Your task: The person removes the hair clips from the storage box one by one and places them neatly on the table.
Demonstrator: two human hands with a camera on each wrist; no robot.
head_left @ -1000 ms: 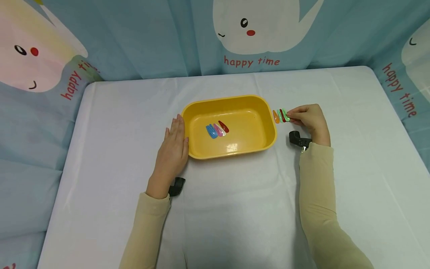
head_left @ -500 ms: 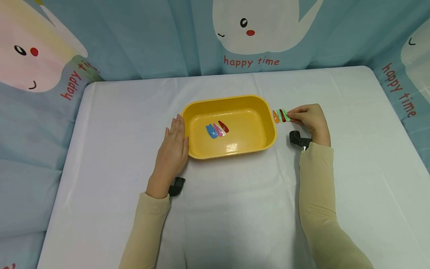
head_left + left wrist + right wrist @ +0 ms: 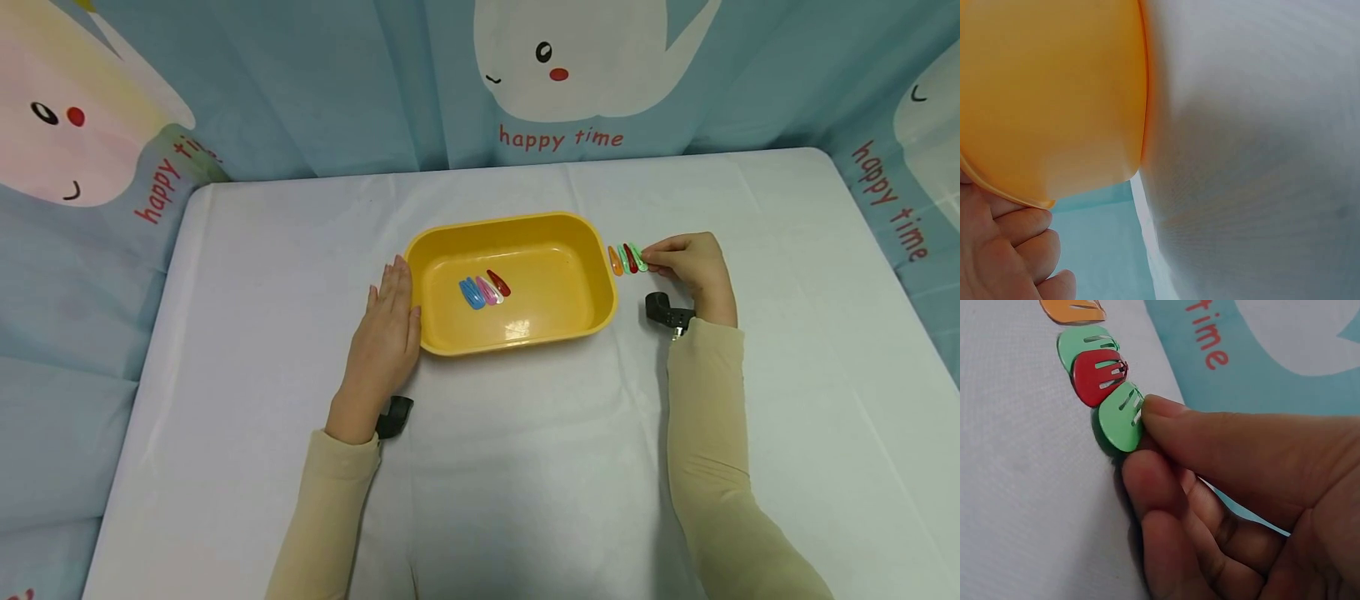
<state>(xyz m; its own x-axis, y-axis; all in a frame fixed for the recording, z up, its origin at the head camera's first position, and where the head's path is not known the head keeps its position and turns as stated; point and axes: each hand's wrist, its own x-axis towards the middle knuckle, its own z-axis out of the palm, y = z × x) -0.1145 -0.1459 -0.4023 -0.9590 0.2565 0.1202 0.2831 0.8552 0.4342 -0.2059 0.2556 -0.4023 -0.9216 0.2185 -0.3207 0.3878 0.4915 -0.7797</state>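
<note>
My right hand (image 3: pixel 692 271) pinches a light green snap hair clip (image 3: pixel 1121 420) between thumb and fingertips, at the end of a short row. Beside it in the right wrist view lie a red clip (image 3: pixel 1092 380), a second green clip (image 3: pixel 1079 342) partly under the red one, and an orange clip (image 3: pixel 1072 309). The row lies just right of a yellow basin (image 3: pixel 517 340). Along the basin's left rim rests my left hand (image 3: pixel 382 337), fingers straight; the left wrist view has its fingertips at the rim. Inside the basin are blue (image 3: pixel 472 293), pink (image 3: pixel 490 289) and red clips (image 3: pixel 498 282).
A white cloth (image 3: pixel 517 467) covers the table. Blue curtains (image 3: pixel 337 83) with whale prints hang behind it and along both sides. A black wrist camera (image 3: pixel 669 312) sits on the right wrist, another black camera (image 3: pixel 394 416) on the left.
</note>
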